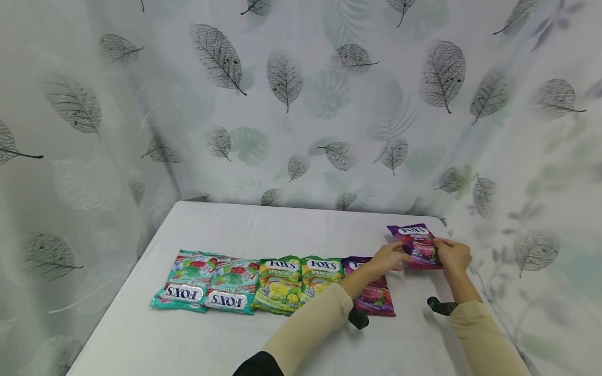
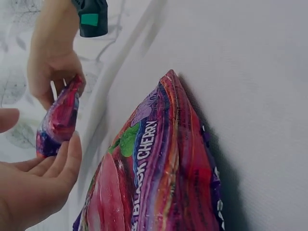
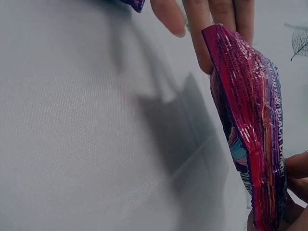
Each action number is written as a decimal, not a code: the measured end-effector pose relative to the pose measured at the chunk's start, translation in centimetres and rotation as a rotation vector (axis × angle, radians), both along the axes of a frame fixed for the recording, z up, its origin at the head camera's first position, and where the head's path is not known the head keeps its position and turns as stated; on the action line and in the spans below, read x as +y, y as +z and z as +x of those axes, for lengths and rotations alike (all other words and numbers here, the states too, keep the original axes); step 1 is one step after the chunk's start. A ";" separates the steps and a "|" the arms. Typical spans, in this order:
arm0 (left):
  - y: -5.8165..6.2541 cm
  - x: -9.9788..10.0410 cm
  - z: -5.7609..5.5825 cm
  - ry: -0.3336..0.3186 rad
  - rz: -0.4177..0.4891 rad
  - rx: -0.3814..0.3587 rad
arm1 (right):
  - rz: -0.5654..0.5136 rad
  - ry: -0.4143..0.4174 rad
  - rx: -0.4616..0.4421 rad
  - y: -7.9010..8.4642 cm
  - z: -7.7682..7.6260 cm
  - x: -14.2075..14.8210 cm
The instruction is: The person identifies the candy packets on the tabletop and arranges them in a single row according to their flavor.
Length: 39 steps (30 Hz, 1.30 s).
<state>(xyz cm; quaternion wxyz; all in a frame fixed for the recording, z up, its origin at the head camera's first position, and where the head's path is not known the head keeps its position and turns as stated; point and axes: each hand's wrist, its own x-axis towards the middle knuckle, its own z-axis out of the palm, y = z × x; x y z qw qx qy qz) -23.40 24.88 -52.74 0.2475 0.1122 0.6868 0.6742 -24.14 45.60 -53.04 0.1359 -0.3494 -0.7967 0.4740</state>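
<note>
A purple FOX'S candy bag (image 1: 418, 245) is held up over the right end of the table. My right hand (image 1: 452, 255) pinches its right edge between thumb and fingers. At the opposite edge is my left hand (image 1: 392, 257); its fairly straight fingers (image 2: 62, 166) touch the bag, while the thumb stands apart from it. The right wrist view shows the held bag (image 3: 250, 125) edge-on, with left-hand fingers behind its upper end. Under the left forearm lies another purple candy bag (image 1: 376, 300), partly hidden, its black cherry lettering readable in the left wrist view.
Leftward along the row lie two yellow-green candy bags (image 1: 280, 284), then two teal mint candy bags (image 1: 232, 284) with upside-down lettering. The white table (image 1: 282, 224) ends at the right just past the right hand. A leaf-patterned curtain (image 1: 301, 130) hangs behind.
</note>
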 end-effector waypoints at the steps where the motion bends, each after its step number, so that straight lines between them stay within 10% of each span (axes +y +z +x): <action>1: 0.1 0.0 0.1 0.000 0.001 0.006 | -0.013 -0.004 0.000 0.1 0.1 0.0; 39: 1.7 -3.3 4.2 -0.021 -0.056 0.116 | -0.004 0.089 -0.021 1.7 4.0 -1.7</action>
